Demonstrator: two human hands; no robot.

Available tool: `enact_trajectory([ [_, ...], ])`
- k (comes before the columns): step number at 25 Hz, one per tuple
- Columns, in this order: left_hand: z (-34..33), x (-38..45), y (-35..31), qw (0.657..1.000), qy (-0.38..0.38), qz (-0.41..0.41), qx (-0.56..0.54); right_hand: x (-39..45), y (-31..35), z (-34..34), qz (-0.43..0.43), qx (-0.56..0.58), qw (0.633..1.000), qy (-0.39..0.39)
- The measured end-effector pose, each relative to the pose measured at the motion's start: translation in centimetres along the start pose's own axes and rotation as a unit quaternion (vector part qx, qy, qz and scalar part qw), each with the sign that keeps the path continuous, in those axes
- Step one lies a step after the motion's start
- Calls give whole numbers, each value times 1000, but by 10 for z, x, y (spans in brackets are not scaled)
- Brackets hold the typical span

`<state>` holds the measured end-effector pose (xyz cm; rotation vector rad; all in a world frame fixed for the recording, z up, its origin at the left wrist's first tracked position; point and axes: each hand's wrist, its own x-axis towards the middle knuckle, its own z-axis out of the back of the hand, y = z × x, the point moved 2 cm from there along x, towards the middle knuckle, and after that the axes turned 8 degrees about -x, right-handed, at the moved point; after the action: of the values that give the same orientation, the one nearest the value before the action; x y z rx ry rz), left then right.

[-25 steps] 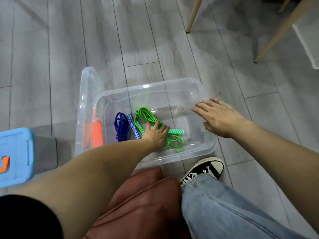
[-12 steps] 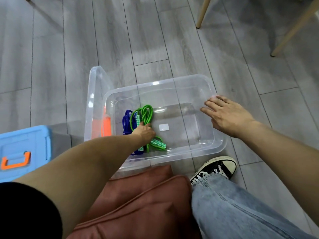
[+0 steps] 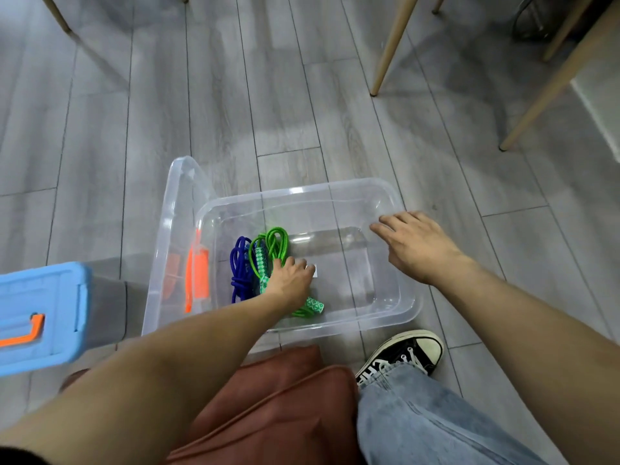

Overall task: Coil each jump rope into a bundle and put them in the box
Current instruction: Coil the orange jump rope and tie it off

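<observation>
Both our hands are at the box [image 3: 396, 199], a clear tub on the grey floor [image 3: 100, 146]. Our right hand [image 3: 417, 245] lies flat on its right rim, fingers spread and holding nothing. Our left hand [image 3: 290, 280] reaches down inside, resting on the green rope [image 3: 273, 245]; its fingers curl under and out of sight, so we cannot tell whether they grip the rope or only press on it.

After the floor, the largest things are half seen: a blue bin [image 3: 40, 313] cut off at the left edge, a rust-brown cushion [image 3: 268, 407] and our jeans leg [image 3: 419, 421] running off the bottom, wooden legs [image 3: 389, 45] entering from the top. A clear lid [image 3: 174, 229] leans against the box's left side, with an orange latch [image 3: 198, 273] blurred behind the plastic.

Inside, the green rope is bundled at the left end of the box, its checkered handles partly hidden under our wrist. The blue rope [image 3: 240, 263] lies coiled just beside it, nearer the left wall. A small white label shows by our knuckles, unreadable. A black sneaker [image 3: 407, 352] sits just before the box.
</observation>
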<state>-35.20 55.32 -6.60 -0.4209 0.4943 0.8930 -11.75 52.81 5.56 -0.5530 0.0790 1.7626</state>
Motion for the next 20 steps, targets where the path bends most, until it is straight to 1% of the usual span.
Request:
enact_trajectory([
  [2, 21, -3, -13, 997, -58, 3, -52, 1, -4, 14, -27, 37, 999, -21],
  [4, 53, -4, -28, 987, -138, -17, -78, -2, -14, 29, -65, 78, 994, -44],
  [6, 90, -6, -46, 972, -211, -47, -96, -7, -30, 43, -106, 113, 985, -70],
  [10, 165, -19, -92, 939, -306, -123, -96, -35, -70, 65, -188, 137, 967, -104],
  [13, 203, -34, -128, 927, -328, -165, -77, -68, -100, 82, -230, 133, 954, -138],
  [17, 230, -49, -178, 918, -337, -200, -67, -117, -133, 102, -285, 153, 926, -193],
  [20, 248, -60, -221, 908, -342, -234, -65, -163, -151, 101, -315, 146, 911, -224],
])
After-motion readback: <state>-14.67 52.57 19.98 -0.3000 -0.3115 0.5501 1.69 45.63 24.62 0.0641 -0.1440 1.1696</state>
